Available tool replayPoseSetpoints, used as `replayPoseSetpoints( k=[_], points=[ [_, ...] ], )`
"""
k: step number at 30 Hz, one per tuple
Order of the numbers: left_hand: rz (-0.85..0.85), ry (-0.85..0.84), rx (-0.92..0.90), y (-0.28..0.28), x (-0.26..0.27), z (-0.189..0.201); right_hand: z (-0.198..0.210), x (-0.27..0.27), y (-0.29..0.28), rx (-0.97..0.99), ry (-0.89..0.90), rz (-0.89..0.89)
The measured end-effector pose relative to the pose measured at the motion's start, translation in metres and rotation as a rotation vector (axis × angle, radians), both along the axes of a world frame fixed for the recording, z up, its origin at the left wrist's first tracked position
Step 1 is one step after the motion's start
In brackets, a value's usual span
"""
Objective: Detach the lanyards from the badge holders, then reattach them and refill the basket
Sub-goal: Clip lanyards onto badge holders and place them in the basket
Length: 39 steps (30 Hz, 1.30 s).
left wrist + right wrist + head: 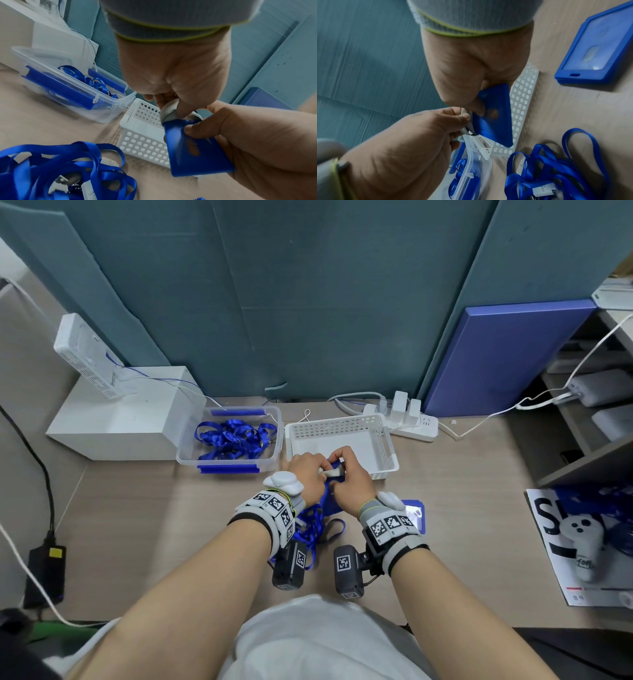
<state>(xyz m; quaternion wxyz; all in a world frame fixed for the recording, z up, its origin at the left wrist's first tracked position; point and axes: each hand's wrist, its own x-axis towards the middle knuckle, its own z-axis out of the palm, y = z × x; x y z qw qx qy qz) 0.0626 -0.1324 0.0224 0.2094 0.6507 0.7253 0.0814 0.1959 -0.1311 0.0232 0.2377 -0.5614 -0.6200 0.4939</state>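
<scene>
Scanning from the left, we see the clear tub (228, 440) keeping loose lanyards apart from the white basket (383, 436) beside it. Just in front of that basket, our left hand (306, 474) pinches the pale lanyard clip (333, 472), probably to work it at the slot, while our right hand (351, 479) grips the blue badge holder (193, 150) to steady it. Both wrists hover above the desk (462, 508), fingers curled inward. More holders (416, 513) lie stacked rightward.
</scene>
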Motion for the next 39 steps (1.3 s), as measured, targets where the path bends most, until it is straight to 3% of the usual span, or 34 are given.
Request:
replayPoseSetpoints(
  k=[8, 14, 24, 32, 39],
  points=[
    [-0.026, -0.089, 0.045, 0.003, 0.001, 0.002, -0.004, -0.001, 0.004, 0.013, -0.02, -0.058],
    [0.15, -0.256, 0.016, -0.002, -0.007, 0.002, -0.011, 0.004, 0.001, 0.011, 0.021, -0.098],
    [0.223, -0.118, 0.024, -0.003, 0.0, 0.017, -0.012, -0.005, 0.005, 0.013, 0.085, -0.098],
    [0.148, -0.322, -0.095, 0.0, -0.005, 0.008, -0.02, 0.0, 0.007, -0.043, 0.162, -0.13],
    [-0.071, -0.132, -0.175, -0.004, -0.004, 0.016, -0.015, 0.001, 0.009, -0.161, 0.318, -0.132]
  ],
)
